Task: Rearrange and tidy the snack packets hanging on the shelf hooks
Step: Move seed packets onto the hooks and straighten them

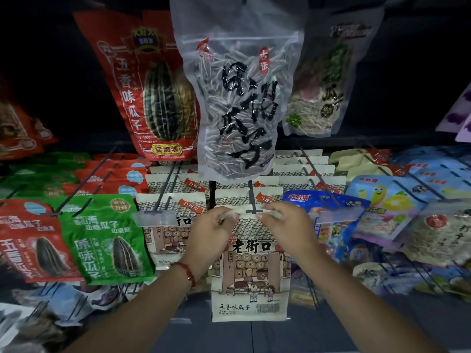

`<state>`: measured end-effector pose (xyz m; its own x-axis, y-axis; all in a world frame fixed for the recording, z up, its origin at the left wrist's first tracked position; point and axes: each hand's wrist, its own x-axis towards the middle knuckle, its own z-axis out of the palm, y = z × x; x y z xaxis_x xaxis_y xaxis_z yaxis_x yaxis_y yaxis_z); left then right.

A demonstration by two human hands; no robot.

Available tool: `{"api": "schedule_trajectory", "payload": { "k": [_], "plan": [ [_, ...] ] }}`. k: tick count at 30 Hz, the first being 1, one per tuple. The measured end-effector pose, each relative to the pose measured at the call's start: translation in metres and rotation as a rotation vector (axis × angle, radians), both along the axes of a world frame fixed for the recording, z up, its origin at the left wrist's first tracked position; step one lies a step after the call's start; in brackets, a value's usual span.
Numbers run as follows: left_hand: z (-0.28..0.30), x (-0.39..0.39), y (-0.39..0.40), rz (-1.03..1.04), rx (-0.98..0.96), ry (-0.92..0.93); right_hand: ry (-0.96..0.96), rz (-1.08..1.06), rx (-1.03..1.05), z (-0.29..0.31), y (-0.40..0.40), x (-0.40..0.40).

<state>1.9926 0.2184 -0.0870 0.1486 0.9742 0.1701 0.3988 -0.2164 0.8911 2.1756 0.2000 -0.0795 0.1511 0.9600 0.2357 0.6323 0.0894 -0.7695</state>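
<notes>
A beige seed packet (pixel 251 271) with a street-shop drawing hangs in front of me at the tip of a black shelf hook (pixel 252 200). My left hand (pixel 211 234) pinches its top left corner, and my right hand (pixel 286 225) pinches its top right corner. The hook's cross-shaped tip sits between my two hands at the packet's top edge. Behind it hang several more beige packets (pixel 257 193) on the same hook. Whether the hook passes through the held packet's hole is hidden by its top edge.
A clear seed bag (pixel 237 103) hangs above, with a red bag (pixel 142 85) to its left and a pale bag (pixel 323 82) to its right. Green (pixel 107 238) and red (pixel 28 240) packets hang left, blue ones (pixel 331 212) right. Clear price-tag holders (pixel 155 216) tip neighbouring hooks.
</notes>
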Motion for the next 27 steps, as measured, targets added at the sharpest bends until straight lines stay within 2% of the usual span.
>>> {"api": "schedule_trajectory", "payload": {
  "k": [6, 10, 12, 16, 20, 27],
  "plan": [
    [-0.008, 0.000, 0.015, 0.035, -0.027, 0.085, -0.112, -0.061, -0.019, -0.007, 0.013, -0.009],
    [-0.014, 0.002, 0.023, 0.090, 0.134, 0.389, -0.226, -0.128, 0.042, -0.018, 0.021, -0.013],
    [-0.015, 0.001, 0.025, 0.102, 0.205, 0.470, -0.245, -0.167, 0.047, -0.021, 0.020, -0.018],
    [-0.022, -0.005, 0.028, 0.092, 0.334, 0.430, -0.206, -0.258, 0.029, -0.025, 0.016, -0.023],
    [-0.024, -0.016, 0.029, 0.080, 0.491, 0.467, -0.212, -0.350, 0.022, -0.025, 0.006, -0.027],
    [-0.026, -0.037, 0.019, -0.115, 0.506, 0.555, -0.291, -0.423, 0.071, -0.024, -0.012, -0.052]
  ]
}}
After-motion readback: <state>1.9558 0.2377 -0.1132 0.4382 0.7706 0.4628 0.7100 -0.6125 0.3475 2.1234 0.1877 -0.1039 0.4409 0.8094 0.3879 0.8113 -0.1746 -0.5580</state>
